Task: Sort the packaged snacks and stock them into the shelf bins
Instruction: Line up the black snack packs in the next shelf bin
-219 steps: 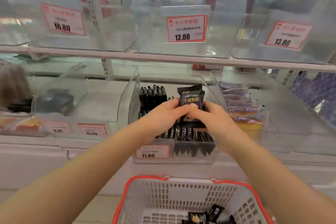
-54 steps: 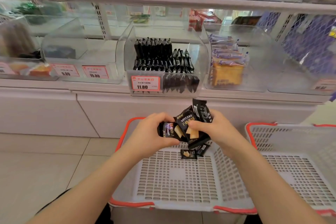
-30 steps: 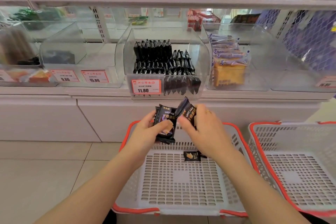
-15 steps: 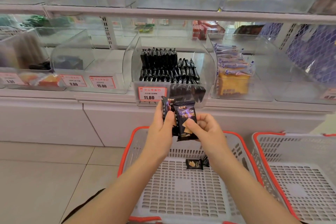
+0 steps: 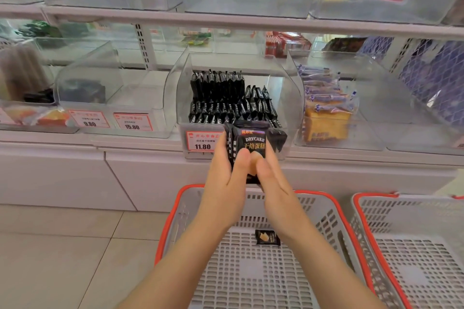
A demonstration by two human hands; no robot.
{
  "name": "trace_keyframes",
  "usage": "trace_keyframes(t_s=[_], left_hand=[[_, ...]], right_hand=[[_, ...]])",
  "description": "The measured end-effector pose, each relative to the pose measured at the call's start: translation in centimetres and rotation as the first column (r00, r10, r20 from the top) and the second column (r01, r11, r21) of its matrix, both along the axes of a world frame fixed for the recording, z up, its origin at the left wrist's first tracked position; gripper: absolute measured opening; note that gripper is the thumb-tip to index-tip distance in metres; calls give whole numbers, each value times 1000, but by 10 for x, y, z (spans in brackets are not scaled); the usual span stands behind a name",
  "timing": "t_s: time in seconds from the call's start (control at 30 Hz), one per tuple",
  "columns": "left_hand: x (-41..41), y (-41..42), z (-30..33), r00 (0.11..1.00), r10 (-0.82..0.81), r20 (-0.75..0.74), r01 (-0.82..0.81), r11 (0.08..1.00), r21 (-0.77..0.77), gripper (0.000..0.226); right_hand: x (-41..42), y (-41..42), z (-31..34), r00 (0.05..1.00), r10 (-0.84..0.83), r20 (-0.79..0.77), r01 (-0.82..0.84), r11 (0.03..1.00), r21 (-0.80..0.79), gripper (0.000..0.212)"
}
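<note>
Below middle bin (image 5: pixel 238 63): left hand (image 5: pixel 227 178) and right hand (image 5: pixel 275 183) clamp black snack stack (image 5: pixel 252 148) between them. Keep stack squared, lift over front wall, seat upright behind existing rows. One pack (image 5: pixel 267 237) left in basket (image 5: pixel 175 208).

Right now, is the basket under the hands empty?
No, one black snack pack lies on the floor of the basket.

Both forearms reached forward, left hand (image 5: pixel 226 178) and right hand (image 5: pixel 272 183) pressed together, thumbs side by side, gripping.
</note>
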State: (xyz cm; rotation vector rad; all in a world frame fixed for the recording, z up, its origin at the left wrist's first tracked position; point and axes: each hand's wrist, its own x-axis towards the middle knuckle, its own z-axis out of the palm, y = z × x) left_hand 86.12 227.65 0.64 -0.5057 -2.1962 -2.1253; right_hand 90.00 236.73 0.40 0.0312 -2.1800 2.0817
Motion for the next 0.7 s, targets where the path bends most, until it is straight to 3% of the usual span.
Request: trace_keyframes(t_s=[0.07,0.13,0.27,0.4,0.5,0.57,0.63,0.7], left_hand=[[-8,3,3,999,10,53,-15,996,92,47],[-15,9,8,994,9,108,-25,989,148,53],[-29,21,17,993,15,114,-29,992,120,59],[-61,18,32,997,8,-83,-12,999,-45,37],[-101,12,41,989,-17,-146,-22,965,-261,33],[-128,9,44,984,5,-179,-78,912,-402,34],[-152,8,47,981,1,-192,-105,841,-531,37],[-177,12,51,977,-45,-208,-108,738,-666,33]], right_hand=[[-7,4,6,1000,22,-11,-22,1000,-6,62],[-15,6,12,1000,-19,2,19,998,-65,64],[-35,13,18,998,-60,30,66,962,-265,27],[-67,28,33,988,-148,39,153,944,-291,19],[-103,46,49,981,-185,51,188,980,-60,18],[-130,59,55,950,-303,78,292,948,127,16],[-158,72,60,884,-466,44,414,822,391,20],[-183,80,61,821,-568,-63,462,595,658,28]])
